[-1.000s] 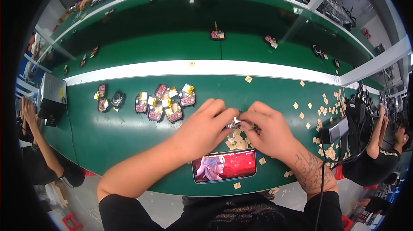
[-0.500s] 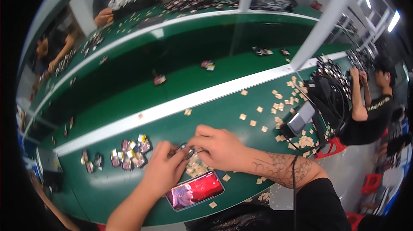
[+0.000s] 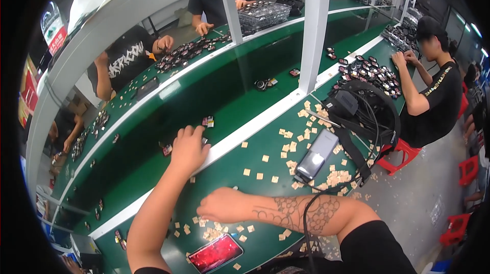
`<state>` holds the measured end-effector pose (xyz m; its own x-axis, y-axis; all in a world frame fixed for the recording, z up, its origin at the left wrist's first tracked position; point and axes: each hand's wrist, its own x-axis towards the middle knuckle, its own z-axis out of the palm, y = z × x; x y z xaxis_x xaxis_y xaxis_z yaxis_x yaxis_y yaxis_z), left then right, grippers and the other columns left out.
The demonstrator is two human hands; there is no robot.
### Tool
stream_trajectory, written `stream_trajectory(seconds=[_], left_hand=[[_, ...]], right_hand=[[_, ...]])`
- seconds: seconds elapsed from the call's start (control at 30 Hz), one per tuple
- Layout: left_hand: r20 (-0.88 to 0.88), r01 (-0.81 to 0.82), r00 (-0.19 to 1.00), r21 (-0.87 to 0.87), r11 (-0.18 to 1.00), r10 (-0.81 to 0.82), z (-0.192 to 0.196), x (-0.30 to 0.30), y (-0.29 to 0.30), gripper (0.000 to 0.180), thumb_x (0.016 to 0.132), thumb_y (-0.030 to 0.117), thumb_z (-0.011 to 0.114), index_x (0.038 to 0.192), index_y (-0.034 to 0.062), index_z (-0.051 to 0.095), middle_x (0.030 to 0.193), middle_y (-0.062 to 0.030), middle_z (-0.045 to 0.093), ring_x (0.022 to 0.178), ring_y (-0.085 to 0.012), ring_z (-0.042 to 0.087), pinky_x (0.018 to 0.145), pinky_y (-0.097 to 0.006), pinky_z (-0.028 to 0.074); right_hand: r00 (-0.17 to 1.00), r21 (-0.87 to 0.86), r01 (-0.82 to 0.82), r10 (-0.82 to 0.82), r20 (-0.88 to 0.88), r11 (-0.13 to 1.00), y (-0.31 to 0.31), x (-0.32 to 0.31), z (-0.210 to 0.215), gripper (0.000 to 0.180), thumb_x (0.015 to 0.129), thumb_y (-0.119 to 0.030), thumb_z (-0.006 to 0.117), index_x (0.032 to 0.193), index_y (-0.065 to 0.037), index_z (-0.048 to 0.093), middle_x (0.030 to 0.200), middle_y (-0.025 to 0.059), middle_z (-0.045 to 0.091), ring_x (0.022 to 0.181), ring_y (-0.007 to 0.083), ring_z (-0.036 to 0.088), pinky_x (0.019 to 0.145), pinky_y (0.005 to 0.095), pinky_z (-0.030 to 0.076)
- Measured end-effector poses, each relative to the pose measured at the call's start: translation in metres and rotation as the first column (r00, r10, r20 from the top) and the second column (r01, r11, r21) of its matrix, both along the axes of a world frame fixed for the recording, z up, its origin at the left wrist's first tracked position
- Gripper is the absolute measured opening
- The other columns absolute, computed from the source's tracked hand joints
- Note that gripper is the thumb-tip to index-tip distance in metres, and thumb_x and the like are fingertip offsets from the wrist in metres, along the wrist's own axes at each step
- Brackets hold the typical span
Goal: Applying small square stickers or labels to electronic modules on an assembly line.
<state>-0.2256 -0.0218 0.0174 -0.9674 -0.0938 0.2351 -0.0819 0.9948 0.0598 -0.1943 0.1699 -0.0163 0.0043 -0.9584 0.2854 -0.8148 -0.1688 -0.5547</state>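
My left hand (image 3: 189, 150) reaches over the white rail (image 3: 247, 125) onto the green belt (image 3: 240, 103). Its fingers bend downward, and a sliver of a small greyish piece shows between thumb and fingers. Beside it on the belt lie small black parts with pink and yellow labels (image 3: 207, 121). My right hand (image 3: 222, 205) is low over the green table, its fingers curled under and mostly hidden; what they hold, if anything, cannot be seen. Loose beige squares (image 3: 213, 233) lie just below that hand, beside a phone (image 3: 216, 253) with a red picture.
A grey power bank (image 3: 317, 154) and a black bag with straps and cables (image 3: 365, 108) lie to the right among beige squares. Behind them is a heap of black parts (image 3: 370, 75). A white post (image 3: 315, 34) rises from the rail. Co-workers sit at the right and across.
My hands were together over a small dark part. Now they are apart: the left has gone forward over the rail, the right stays near the table. The view has turned right.
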Motion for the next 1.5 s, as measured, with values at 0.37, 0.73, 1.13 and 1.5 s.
stream_trajectory(seconds=[0.37, 0.73, 1.13, 1.5], left_hand=[[-0.028, 0.397, 0.918, 0.081, 0.914, -0.396, -0.034, -0.265, 0.123, 0.049, 0.103, 0.029, 0.072, 0.15, 0.0232, 0.058, 0.138, -0.0175, 0.057, 0.134, -0.0429, 0.055, 0.112, -0.053, 0.05], [0.042, 0.369, 0.921, 0.217, 0.904, -0.386, 0.012, -0.066, 0.04, 0.036, 0.103, 0.026, 0.071, 0.136, 0.0123, 0.063, 0.12, -0.0153, 0.062, 0.102, -0.0416, 0.07, 0.087, -0.05, 0.058], [0.074, -0.197, 0.979, 0.07, 0.978, 0.191, 0.017, 0.265, -0.031, 0.051, 0.096, 0.026, 0.079, 0.142, 0.0111, 0.064, 0.121, -0.0129, 0.064, 0.119, -0.0355, 0.064, 0.098, -0.046, 0.057], [-0.052, -0.095, 0.992, 0.25, 0.963, 0.111, 0.035, 0.202, -0.025, 0.045, 0.098, 0.023, 0.077, 0.138, 0.0087, 0.066, 0.132, -0.0156, 0.063, 0.128, -0.0377, 0.061, 0.106, -0.052, 0.051]], right_hand=[[0.981, -0.555, 0.186, -0.128, 0.143, 0.811, -0.03, 0.014, -0.082, 0.017, 0.1, -0.017, 0.062, 0.103, -0.004, 0.073, 0.091, 0.0125, 0.077, 0.077, 0.0392, 0.074, 0.067, 0.0483, 0.059], [0.994, -0.045, -0.063, 0.067, 0.088, 0.997, 0.005, -0.003, 0.002, 0.031, 0.105, -0.034, 0.063, 0.094, -0.007, 0.075, 0.082, 0.0154, 0.074, 0.08, 0.0393, 0.076, 0.073, 0.0521, 0.061], [0.995, 0.001, 0.097, -0.097, 0.009, 0.995, 0.0, -0.017, 0.013, 0.023, 0.107, -0.032, 0.062, 0.102, -0.011, 0.07, 0.095, 0.0114, 0.075, 0.086, 0.0381, 0.074, 0.074, 0.0499, 0.06], [0.991, 0.0, 0.133, -0.133, 0.016, 0.991, -0.002, -0.023, 0.019, 0.013, 0.103, -0.018, 0.067, 0.105, -0.007, 0.074, 0.092, 0.0121, 0.073, 0.085, 0.0357, 0.073, 0.076, 0.0457, 0.058]])
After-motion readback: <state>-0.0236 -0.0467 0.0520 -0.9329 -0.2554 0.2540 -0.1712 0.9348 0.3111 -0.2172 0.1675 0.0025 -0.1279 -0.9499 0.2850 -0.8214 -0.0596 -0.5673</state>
